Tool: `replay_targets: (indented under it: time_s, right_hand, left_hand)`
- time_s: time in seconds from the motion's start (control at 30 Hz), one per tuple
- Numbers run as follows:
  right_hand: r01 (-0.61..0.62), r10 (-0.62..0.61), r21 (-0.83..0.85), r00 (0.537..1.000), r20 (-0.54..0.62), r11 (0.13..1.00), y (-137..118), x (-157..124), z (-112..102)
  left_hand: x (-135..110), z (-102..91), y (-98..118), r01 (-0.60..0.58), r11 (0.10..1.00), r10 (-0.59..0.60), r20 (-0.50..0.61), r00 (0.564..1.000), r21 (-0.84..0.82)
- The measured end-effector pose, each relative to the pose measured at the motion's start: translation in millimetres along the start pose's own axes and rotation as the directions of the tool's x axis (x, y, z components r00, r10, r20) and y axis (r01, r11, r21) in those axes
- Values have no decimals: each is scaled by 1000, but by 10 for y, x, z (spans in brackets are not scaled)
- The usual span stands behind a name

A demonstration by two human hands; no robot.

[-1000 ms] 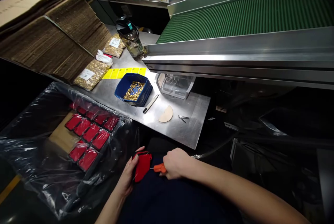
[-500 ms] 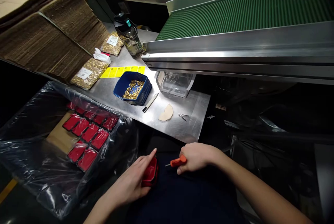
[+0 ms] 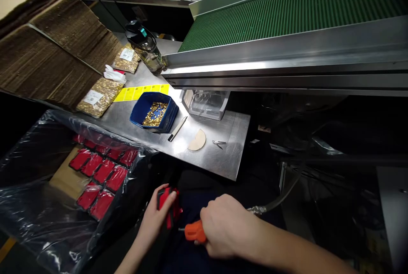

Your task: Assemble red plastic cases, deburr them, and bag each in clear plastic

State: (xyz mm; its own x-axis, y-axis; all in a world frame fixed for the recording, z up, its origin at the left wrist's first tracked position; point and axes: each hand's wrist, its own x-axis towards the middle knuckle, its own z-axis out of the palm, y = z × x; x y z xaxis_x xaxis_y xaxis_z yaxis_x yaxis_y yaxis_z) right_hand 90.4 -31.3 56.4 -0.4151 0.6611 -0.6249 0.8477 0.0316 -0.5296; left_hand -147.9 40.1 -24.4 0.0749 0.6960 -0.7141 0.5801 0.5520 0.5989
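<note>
My left hand [image 3: 154, 221] grips a small red and black part [image 3: 168, 206] low in the view, over my dark lap. Just to its right, my right hand [image 3: 225, 229] is closed round an orange-handled tool [image 3: 195, 232], whose tip points left toward the red part. A braided hose [image 3: 274, 201] runs off behind my right hand to the right.
A steel table [image 3: 223, 159] carries a blue tray of small gold pieces [image 3: 153, 112], a knife [image 3: 177, 128], a tan half disc [image 3: 197, 141], tweezers [image 3: 219, 142], a clear box [image 3: 205, 104], bagged gold pieces [image 3: 95, 97] and a bottle [image 3: 143, 46]. Red parts [image 3: 98, 172] lie in a plastic-lined box, left. Green conveyor [image 3: 287, 10] above; stacked cardboard [image 3: 47, 48] far left.
My left hand turned the red part upright and closed round it. My right hand drew back toward me and lower, bringing the orange tool's tip close beside the part.
</note>
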Motion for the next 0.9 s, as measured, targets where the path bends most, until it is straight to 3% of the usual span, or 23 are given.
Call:
replay_targets:
  time_s: [0.03,0.07,0.13,0.17,0.23,0.3,0.4,0.47,0.5,0.53,0.57,0.6,0.67,0.73,0.83,0.9]
  right_hand:
    - [-2,2,8,1000,3,1000,-3,-26,7]
    - [0,0,17,1000,1,1000,24,-50,17]
    - [12,-12,30,1000,-2,999,144,-89,37]
    - [14,-14,31,1000,-1,999,226,-103,44]
    - [5,-5,25,1000,-4,1000,402,-122,43]
    - [-15,15,27,1000,6,1000,570,-133,21]
    - [-32,30,56,999,31,998,767,-151,-34]
    - [-44,42,63,999,30,997,843,-154,-76]
    - [-45,44,62,999,25,997,860,-146,-98]
    - [-44,42,62,999,24,997,862,-128,-123]
    - [-39,37,64,999,27,997,849,-98,-150]
    - [-33,31,63,999,37,997,823,-56,-181]
    - [-17,14,51,998,65,999,747,49,-246]
    - [-4,1,38,997,80,999,678,152,-302]
    - [-3,-2,53,997,80,999,676,202,-303]
    - [-8,4,84,999,53,996,770,131,-213]
  left_hand:
    - [0,-45,-4,120,965,-104,79,991,-234]
    - [2,-100,-20,243,872,-173,196,965,-425]
    - [17,-220,-101,412,677,-166,419,893,-609]
    - [29,-277,-162,452,630,-112,502,858,-631]
    - [58,-375,-290,461,628,26,610,792,-627]
    - [76,-446,-352,426,692,137,685,716,-583]
    - [55,-488,-208,211,903,161,748,643,-375]
    - [16,-436,-1,-116,992,108,737,667,-41]
    - [-4,-382,103,-306,937,106,696,710,168]
    - [-22,-312,191,-460,816,141,651,746,350]
    - [-35,-234,257,-572,665,191,632,751,479]
    - [-44,-157,298,-651,522,233,643,730,551]
    - [-49,-39,320,-755,319,280,705,652,573]
    - [-48,-10,294,-806,256,301,749,591,534]
    - [-52,-109,237,-807,351,346,736,583,474]
    - [-58,-187,195,-750,511,348,696,628,420]
